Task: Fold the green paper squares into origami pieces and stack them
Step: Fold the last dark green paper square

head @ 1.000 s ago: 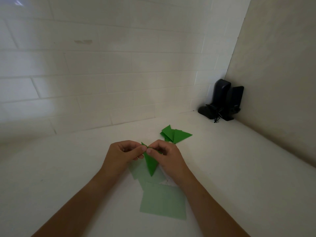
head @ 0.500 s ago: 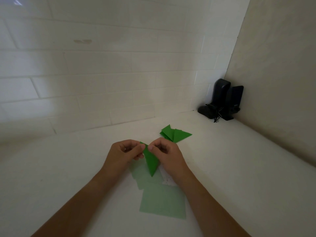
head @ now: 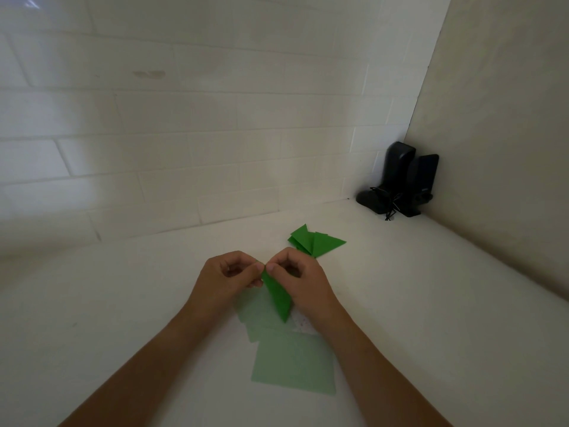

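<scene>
White brick wall (head: 191, 124) runs behind a pale counter (head: 415, 303), and a plain beige wall (head: 498, 118) closes off the right side. Both hands are up off the counter, knuckles nearly meeting. The left hand (head: 226, 278) and right hand (head: 300, 280) each have fingers curled in, thumb and forefinger pinching the top corner of a dark green folded piece (head: 278, 295). The piece hangs between the hands as a narrow triangle, its point aimed down toward the wrists.

Right beneath the hands, flat on the counter, lie the pale green squares (head: 294, 362); they overlap loosely, the nearest one sitting between the two forearms, the others partly hidden under the hands and the held piece. A bit of white speckled paper (head: 300, 325) shows just under the right wrist.

Beyond the right hand, just past its knuckles, is the pile (head: 314, 241) of finished dark green triangles, lying overlapped on the counter. Well past that, in the far corner to the right, stand two black speakers (head: 400, 180) with a tangle of cord at their base.
</scene>
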`<state>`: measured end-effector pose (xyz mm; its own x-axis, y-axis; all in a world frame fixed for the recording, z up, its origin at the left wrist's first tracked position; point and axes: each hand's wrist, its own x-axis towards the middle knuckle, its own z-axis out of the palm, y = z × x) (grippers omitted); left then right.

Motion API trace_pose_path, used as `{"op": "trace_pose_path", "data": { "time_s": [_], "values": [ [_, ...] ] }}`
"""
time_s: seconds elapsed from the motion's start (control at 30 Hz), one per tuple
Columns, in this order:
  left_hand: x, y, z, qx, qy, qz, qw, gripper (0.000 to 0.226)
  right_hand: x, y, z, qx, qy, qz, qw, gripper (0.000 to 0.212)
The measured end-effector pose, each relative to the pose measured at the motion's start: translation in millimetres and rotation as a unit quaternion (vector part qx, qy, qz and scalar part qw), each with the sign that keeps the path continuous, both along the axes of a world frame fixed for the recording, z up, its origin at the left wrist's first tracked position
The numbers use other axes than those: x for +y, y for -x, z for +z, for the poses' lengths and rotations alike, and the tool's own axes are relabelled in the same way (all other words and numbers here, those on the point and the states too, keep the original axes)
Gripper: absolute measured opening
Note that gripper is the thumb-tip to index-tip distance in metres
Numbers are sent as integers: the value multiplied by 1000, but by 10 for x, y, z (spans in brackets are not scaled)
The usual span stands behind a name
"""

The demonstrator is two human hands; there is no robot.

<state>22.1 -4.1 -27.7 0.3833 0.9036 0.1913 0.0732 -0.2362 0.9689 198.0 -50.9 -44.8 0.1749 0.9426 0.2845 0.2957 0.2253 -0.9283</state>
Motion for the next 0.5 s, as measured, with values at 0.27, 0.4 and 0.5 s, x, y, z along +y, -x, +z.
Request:
{"op": "trace_pose_path", "data": {
  "time_s": [0.27,0.4,0.5],
  "values": [
    [21,23,4,-19,-6,24,1000,6,11,9,-1,-4,3,-23,1000,8],
    [51,32,-3,-47,11,46,998,5,26,-5,-20,45,13,-44,998,8],
    [44,30,-9,-49,31,34,998,4,40,-8,-45,50,9,-46,998,8]
  ]
}}
